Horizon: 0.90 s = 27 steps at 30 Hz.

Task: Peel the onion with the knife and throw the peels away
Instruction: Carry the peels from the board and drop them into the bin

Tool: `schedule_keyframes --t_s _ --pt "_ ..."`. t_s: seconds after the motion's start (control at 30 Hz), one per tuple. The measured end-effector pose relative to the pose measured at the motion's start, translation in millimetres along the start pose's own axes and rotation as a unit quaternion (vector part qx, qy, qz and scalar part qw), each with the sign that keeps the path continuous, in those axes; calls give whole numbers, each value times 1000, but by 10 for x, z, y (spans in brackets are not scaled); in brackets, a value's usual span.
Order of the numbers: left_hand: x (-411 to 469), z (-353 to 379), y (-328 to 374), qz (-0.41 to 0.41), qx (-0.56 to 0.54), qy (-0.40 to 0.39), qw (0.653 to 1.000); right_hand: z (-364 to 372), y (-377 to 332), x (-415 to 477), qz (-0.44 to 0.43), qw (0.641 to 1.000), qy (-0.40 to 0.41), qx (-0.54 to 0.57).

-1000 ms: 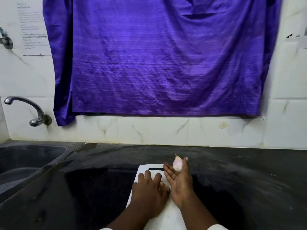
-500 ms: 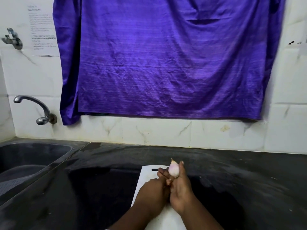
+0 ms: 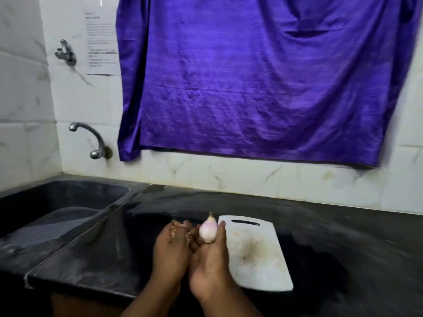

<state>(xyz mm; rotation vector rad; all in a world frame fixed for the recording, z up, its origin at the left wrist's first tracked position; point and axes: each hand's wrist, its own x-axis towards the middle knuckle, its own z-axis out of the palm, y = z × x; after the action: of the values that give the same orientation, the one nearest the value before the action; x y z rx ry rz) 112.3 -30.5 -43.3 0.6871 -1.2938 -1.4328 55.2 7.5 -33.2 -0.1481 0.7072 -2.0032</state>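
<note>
Right hand (image 3: 209, 259) fingers (image 3: 220, 229) grip the small pale-pink peeled onion (image 3: 207, 230) above the black stone surface (image 3: 343, 236); left hand (image 3: 170, 250) clutches papery brown peels (image 3: 175, 227). Looks light and slippery, so I'd pinch its middle

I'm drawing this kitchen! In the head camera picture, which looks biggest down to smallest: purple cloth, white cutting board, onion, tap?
1. purple cloth
2. white cutting board
3. tap
4. onion
The tap is farther away, so it may really be bigger than it looks.
</note>
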Motion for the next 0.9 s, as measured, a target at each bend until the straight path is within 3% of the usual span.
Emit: schedule_keyframes --t_s 0.23,0.37,0.53,0.63,0.77,0.9 --pt "-317 -1548 217 30 1 197 980 534 1542 -349 163 985 -39 -44" --pt "-632 -2531 -66 3 24 336 941 489 2624 -536 237 964 -60 -109" --pt "-1068 -3401 -631 -64 27 453 889 140 3731 -700 328 919 -38 -216" --pt "-1136 -3756 -1061 -128 13 486 864 -142 4189 -629 347 902 -23 -255" --pt "-1102 -3955 -1604 -212 21 469 857 -531 4603 -402 359 879 31 -314" --pt "-1042 -4096 -2178 -275 -60 500 819 -894 4810 -96 366 853 71 -364"
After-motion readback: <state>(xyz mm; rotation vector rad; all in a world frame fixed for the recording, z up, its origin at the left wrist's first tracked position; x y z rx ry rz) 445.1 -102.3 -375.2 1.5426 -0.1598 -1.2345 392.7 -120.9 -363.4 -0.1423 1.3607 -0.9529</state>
